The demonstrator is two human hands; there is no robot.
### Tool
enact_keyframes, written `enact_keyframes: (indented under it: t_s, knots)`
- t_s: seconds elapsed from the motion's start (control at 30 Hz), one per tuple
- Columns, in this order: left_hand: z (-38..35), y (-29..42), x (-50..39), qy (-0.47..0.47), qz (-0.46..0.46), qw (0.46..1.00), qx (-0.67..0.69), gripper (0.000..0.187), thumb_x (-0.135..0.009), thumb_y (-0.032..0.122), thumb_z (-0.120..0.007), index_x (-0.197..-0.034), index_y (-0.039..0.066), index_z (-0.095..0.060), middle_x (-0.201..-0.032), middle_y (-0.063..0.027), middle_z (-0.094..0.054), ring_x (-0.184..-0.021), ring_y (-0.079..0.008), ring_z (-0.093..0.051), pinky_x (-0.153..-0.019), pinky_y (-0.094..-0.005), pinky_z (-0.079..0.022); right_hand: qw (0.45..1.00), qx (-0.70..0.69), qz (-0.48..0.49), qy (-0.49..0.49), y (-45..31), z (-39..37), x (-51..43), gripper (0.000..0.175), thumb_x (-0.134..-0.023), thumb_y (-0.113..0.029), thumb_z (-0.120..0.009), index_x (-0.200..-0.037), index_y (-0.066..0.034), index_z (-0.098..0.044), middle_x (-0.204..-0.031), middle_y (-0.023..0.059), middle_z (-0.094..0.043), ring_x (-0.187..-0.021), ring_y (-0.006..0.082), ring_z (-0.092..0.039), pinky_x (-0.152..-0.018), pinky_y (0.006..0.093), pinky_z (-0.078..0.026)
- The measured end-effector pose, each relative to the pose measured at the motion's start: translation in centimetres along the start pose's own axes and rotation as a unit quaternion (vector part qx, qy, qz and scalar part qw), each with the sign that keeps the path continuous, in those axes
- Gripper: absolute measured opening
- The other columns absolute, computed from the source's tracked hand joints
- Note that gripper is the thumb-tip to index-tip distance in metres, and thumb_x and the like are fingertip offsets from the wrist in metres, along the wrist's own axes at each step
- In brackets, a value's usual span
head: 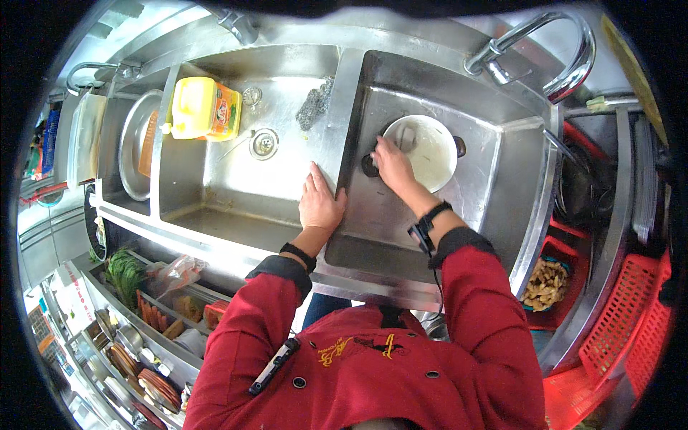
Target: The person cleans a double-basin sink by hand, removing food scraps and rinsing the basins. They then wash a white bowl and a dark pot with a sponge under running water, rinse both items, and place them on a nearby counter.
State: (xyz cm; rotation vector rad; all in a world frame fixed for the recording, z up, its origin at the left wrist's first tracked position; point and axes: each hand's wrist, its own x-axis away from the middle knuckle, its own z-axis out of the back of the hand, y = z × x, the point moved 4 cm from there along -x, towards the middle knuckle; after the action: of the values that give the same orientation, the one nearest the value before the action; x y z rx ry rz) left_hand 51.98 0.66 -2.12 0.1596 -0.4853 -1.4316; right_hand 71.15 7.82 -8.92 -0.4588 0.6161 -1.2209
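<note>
A round white pot (436, 141) with dark side handles sits in the right basin, with whitish, cloudy contents. My right hand (393, 165) is at the pot's left rim, its fingers bent beside the left handle (370, 165). A blurred greyish thing (407, 138) shows inside the pot close to those fingers; whether my hand grips it or the rim is not clear. My left hand (321, 203) rests palm down on the steel divider (339, 129) between the two basins, fingers spread and holding nothing.
In the left basin are a yellow jug (194, 110), a drain (264, 144) and a dark scouring pad (314, 105). A chrome faucet (578, 48) arches at the right. Ginger-like pieces (545, 284) fill a red bin; red baskets (618, 317) stand beside it. Green vegetables (124, 277) lie lower left.
</note>
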Motion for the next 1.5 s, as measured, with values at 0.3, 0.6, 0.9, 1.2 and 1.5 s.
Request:
enact_keyframes:
  t_s: [0.3,0.6,0.9,1.2,1.5]
  knots:
    - [-0.1,-0.3,-0.1,0.03,-0.007,0.999,-0.014,0.097,-0.08,0.032,-0.067,-0.148,-0.006,-0.008,-0.124,-0.0251,-0.047,-0.111,-0.0411,-0.051,-0.087,-0.0457,-0.05,0.921,0.023,-0.288,-0.26,2.6,0.6,6.7,0.068,-0.088,-0.044,-0.062,-0.128,0.0083,-0.043,-0.12,0.0298,-0.057,-0.107,0.0444,-0.058,-0.092,0.0468,-0.046]
    - [-0.1,-0.3,-0.1,-0.003,0.006,1.0,-0.009,0.096,-0.081,0.033,-0.065,-0.148,-0.007,-0.009,-0.131,-0.0265,-0.044,-0.116,-0.0406,-0.049,-0.093,-0.0453,-0.047,0.926,-0.108,-0.332,-0.146,4.5,-3.6,1.1,0.076,-0.089,-0.049,-0.06,-0.129,0.0121,-0.039,-0.123,0.0386,-0.051,-0.12,0.0454,-0.05,-0.103,0.0437,-0.037]
    - [0.3,0.1,-0.1,-0.018,0.017,1.0,-0.007,0.095,-0.081,0.033,-0.064,-0.148,-0.007,-0.009,-0.131,-0.026,-0.044,-0.117,-0.0404,-0.049,-0.093,-0.0454,-0.048,0.847,0.031,-0.278,-0.453,7.2,2.2,6.7,0.066,-0.094,-0.055,-0.045,-0.13,-0.0007,-0.054,-0.124,0.0245,-0.059,-0.12,0.0403,-0.053,-0.108,0.0515,-0.031]
    - [-0.3,-0.5,-0.3,-0.009,0.009,1.0,-0.007,0.096,-0.081,0.033,-0.066,-0.148,-0.007,-0.009,-0.129,-0.0257,-0.045,-0.115,-0.0404,-0.05,-0.09,-0.0456,-0.049,0.679,0.625,0.115,-0.369,11.1,6.4,-1.2,0.051,-0.095,-0.026,-0.042,-0.145,-0.018,-0.042,-0.16,-0.0028,-0.012,-0.149,0.0212,-0.004,-0.118,0.051,-0.001]
    - [-0.5,-0.6,-0.2,0.024,-0.009,1.0,-0.01,0.097,-0.081,0.033,-0.066,-0.148,-0.006,-0.008,-0.124,-0.0249,-0.047,-0.109,-0.0407,-0.053,-0.085,-0.0455,-0.051,0.775,0.506,0.177,-0.336,6.7,1.7,-1.3,0.064,-0.089,-0.016,-0.05,-0.15,-0.0167,-0.032,-0.161,-0.0072,0.004,-0.148,0.0154,-0.004,-0.121,0.0383,-0.008]
